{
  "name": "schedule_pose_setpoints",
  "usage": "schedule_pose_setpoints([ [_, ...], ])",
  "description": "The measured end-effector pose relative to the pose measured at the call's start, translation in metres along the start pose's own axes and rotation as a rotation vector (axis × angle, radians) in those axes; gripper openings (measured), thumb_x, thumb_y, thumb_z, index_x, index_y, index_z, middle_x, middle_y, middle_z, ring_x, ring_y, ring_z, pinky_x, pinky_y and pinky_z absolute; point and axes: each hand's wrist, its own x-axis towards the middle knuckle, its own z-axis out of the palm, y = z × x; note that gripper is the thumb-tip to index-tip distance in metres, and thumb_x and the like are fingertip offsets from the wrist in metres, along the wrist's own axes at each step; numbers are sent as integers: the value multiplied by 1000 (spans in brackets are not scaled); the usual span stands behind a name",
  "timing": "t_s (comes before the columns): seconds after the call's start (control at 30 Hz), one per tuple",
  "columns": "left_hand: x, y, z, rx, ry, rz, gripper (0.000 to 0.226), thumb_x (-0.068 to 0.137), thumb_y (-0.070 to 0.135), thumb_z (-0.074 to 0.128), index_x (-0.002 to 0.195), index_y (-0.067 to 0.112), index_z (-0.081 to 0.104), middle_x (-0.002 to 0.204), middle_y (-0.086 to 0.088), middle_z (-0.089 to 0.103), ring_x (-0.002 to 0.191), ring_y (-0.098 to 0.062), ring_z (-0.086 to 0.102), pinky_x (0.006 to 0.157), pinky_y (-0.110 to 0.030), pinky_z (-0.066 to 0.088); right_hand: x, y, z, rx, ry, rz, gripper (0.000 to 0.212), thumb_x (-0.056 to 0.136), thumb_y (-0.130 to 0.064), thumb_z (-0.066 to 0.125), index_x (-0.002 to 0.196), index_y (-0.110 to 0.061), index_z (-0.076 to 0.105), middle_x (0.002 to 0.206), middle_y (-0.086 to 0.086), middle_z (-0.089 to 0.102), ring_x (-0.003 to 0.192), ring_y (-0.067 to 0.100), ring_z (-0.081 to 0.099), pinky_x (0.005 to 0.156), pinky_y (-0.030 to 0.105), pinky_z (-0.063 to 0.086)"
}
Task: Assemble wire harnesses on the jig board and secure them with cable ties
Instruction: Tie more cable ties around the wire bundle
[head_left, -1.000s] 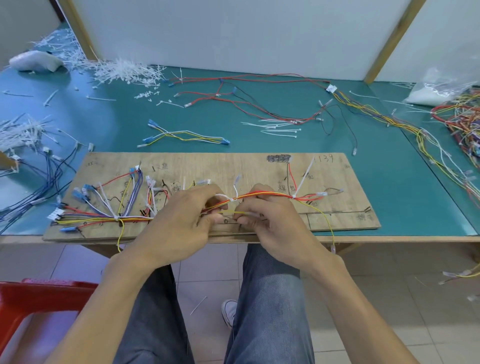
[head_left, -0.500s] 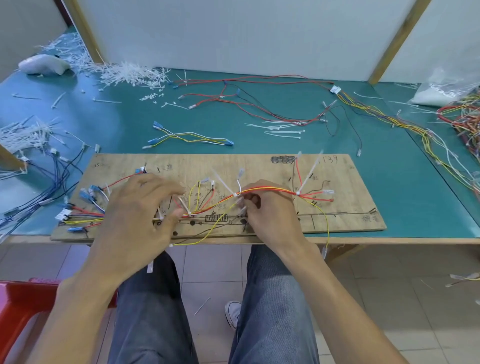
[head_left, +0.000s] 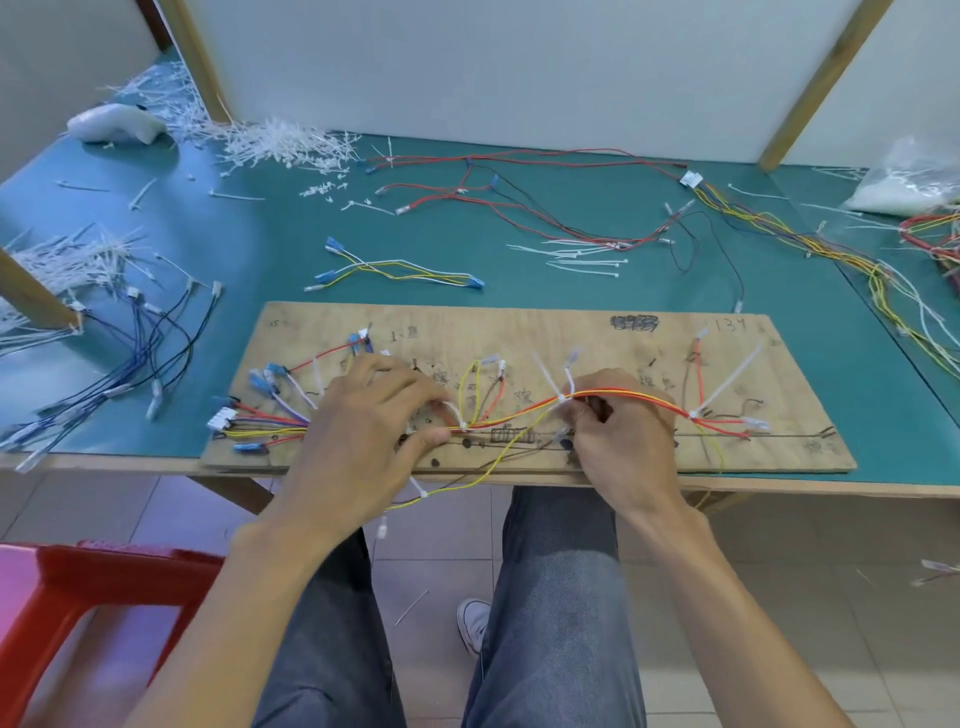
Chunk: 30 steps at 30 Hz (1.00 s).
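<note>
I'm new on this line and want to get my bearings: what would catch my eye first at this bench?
First, the red and yellow wire harness stretched across the plywood jig board at the near edge of the green table, pinched by the left hand and the right hand. Then the heap of white cable ties at the table's back left.

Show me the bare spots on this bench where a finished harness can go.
Bare mat lies between the blue wire bundle and the blue-tipped wire set, and between the jig board and the yellow harness. Crowded: cable-tie pile back left, red wires back centre.
</note>
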Motion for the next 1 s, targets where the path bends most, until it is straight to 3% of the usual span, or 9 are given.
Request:
schedule_pose_setpoints([
  [0.07,8,12,8,0,-3,37,39,89,37,78,123,20,69,117,7,69,119,-26,54,96,-48,50,1,11,-16,10,14,34,22,92,-18,75,79,-34,67,80,-17,65,78,1,58,73,19,37],
  [0.17,17,25,17,-26,1,81,42,88,32,80,124,18,66,120,3,68,122,-24,56,103,-39,45,3,23,-39,16,78,6,24,89,-10,78,80,-31,70,76,-17,65,77,-7,59,70,9,39],
  [0.37,32,43,19,21,-70,190,21,90,37,74,97,22,62,108,7,65,118,-21,57,93,-42,49,10,43,-66,59,38,68,20,89,-7,79,94,-27,77,93,-8,75,89,17,68,83,27,54],
  [0.47,37,45,21,112,-116,214,21,94,42,65,94,22,63,116,5,65,122,-22,54,92,-44,49,14,42,-76,-29,-26,23,17,90,-12,80,92,-28,77,88,-5,74,82,17,65,74,24,51],
  [0.53,39,46,25,218,-146,217,26,99,44,57,104,20,63,127,3,61,128,-23,48,95,-43,48,16,34,-81,-48,-64,-11,21,93,-12,76,98,-32,77,98,-10,72,85,10,64,81,23,51],
  [0.63,38,45,32,388,-161,245,24,105,36,54,117,15,57,137,-3,52,128,-29,44,94,-43,49,13,12,-83,-220,-125,-119,23,90,-31,62,109,-37,75,105,-18,64,101,3,57,97,25,42],
  [0.77,34,44,35,428,-125,261,22,105,31,54,115,11,55,130,-7,53,119,-31,48,84,-43,49,10,-20,-62,-484,-406,-254,38,83,-53,52,103,-32,75,79,-45,51,111,14,56,96,39,41],
  [0.9,32,45,34,349,-51,252,14,104,26,56,106,13,54,117,-8,57,110,-32,52,75,-45,48,12,-28,-45,-480,-434,-296,55,82,-70,58,126,-38,64,76,-27,41,107,23,59,95,46,47],
  [1.0,28,47,36,308,-44,225,8,102,21,57,106,14,55,123,-7,59,116,-33,53,78,-46,48,6,-21,-36,-387,-295,-263,37,81,-66,75,98,-34,68,69,-25,51,93,19,57,88,45,49],
])
